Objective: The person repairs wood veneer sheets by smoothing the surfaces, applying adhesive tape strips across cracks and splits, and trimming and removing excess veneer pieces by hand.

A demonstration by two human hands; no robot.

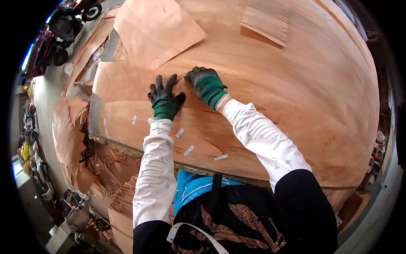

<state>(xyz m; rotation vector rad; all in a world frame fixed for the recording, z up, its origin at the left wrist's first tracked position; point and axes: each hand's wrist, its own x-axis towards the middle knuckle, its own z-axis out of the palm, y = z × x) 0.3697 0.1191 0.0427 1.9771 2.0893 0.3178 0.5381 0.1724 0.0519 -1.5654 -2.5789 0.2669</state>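
Wearing a green and dark grey glove, my left hand (165, 97) rests on a large sheet of wood veneer (296, 106) with its fingers spread. To its right, my right hand (206, 84), gloved alike, is closed over the same sheet, its fingers curled. A thin dark thing shows at its fingertips, too small to name. Small white labels (188, 150) lie on the veneer nearer my body. Beyond my hands are a loose veneer piece (158, 31) with an angular edge and a smaller rectangular piece (266, 24).
Torn veneer scraps (69, 139) hang and lie at the left of the stack. Stacked veneer strips (122, 211) are at the lower left. Motorbikes (65, 29) stand on the floor at the upper left. A white strip (198, 230) hangs across my black apron.
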